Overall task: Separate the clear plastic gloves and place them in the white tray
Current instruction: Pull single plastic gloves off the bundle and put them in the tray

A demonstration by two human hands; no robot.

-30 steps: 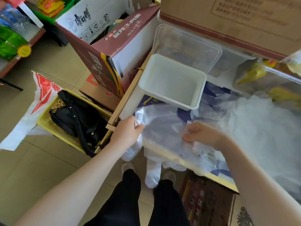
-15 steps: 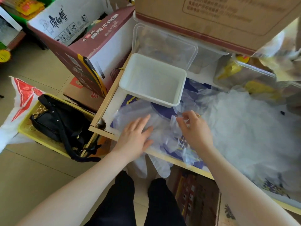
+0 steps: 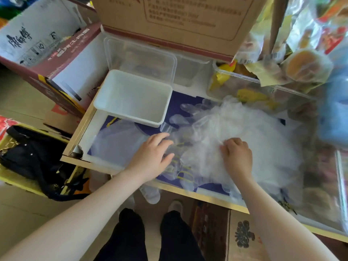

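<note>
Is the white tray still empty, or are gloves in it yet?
Empty. The white tray shows only its bare floor; the gloves lie heaped on the table beside it, under both hands.

Colours and patterns, placed relative to the white tray [image 3: 131,97].

Tray: plain white. Right of it, gloves [image 3: 235,132]: clear, milky where piled. Beneath them, surface [image 3: 188,97]: dark blue sheet with yellow markings, pale wood edge. Behind the tray, cardboard box [image 3: 178,21]: tan, red print and stripe. Far left, bag [image 3: 32,155]: black, in a yellow basket [image 3: 20,182].
</note>
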